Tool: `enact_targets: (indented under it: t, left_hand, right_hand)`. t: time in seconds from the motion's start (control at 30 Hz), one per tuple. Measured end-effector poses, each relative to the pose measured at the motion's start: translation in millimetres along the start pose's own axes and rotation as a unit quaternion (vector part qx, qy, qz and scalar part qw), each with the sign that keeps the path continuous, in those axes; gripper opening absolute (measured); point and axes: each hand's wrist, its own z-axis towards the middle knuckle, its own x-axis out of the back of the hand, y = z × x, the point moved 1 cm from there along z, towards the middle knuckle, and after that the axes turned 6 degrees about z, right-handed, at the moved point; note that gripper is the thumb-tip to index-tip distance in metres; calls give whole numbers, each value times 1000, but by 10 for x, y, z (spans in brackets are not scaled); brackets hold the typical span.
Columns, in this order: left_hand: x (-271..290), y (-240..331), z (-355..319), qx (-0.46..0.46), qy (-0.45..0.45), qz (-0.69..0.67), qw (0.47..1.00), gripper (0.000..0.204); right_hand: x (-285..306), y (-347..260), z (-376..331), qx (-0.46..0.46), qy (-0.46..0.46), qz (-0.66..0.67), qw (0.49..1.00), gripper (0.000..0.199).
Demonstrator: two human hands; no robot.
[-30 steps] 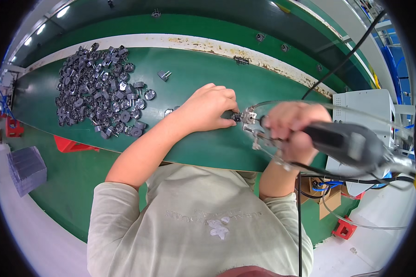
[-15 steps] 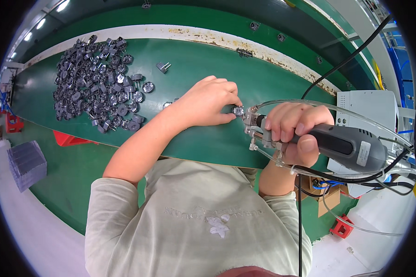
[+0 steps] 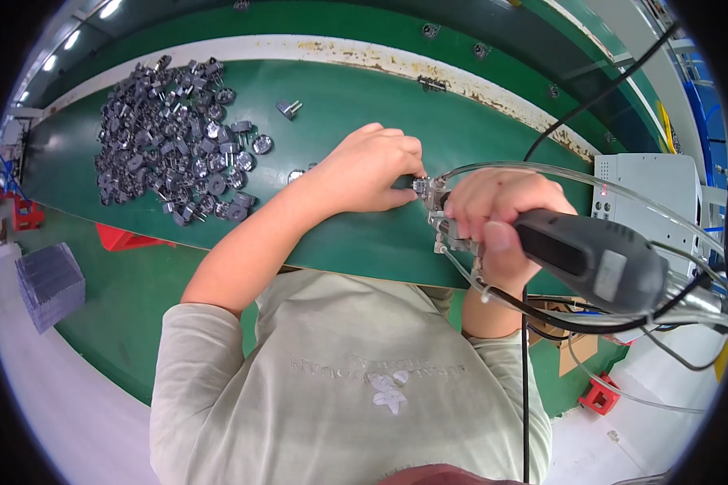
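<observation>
My left hand is closed, thumb and fingers pinching a small dark plug-like part above the green bench. My right hand wraps round the front of a grey and black powered screwdriver, held nearly level. Its metal nose, fitted with clear tubes, points left and meets the part at my left fingertips. The exact contact is too small to make out. One more part lies behind my left wrist, partly hidden by it.
A heap of dark round parts with metal pins covers the bench's left side. A lone two-pin part lies beyond my left hand. The green bench ends just before my body. A white box stands at right; hoses and a black cable hang nearby.
The screwdriver's nose has come up against the part in my left hand, and its rear end has swung lower and nearer. My left hand keeps its pinch.
</observation>
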Motion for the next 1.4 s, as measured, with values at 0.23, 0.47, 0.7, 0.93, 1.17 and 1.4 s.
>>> enact_targets:
  t: [0.23, 0.47, 0.7, 0.93, 1.17, 1.4]
  left_hand:
    - [50, 48, 61, 8, -22, 34, 999, 22]
    - [260, -24, 122, 24, -21, 79, 996, 25]
    - [171, 17, 89, 39, -5, 58, 998, 28]
    - [426, -16, 201, 33, 1, 73, 997, 29]
    - [1100, -1697, 743, 301, 132, 174, 928, 43]
    - [726, -1633, 1145, 158, 111, 166, 967, 66]
  right_hand:
    - [159, -17, 44, -38, -21, 74, 996, 22]
    - [275, -333, 66, 91, 40, 192, 976, 39]
    - [336, -179, -38, 69, 91, 93, 989, 35]
    - [366, -144, -42, 74, 109, 99, 986, 30]
    - [325, -81, -18, 43, 131, 90, 986, 31]
    - [304, -133, 20, 43, 152, 42, 987, 25]
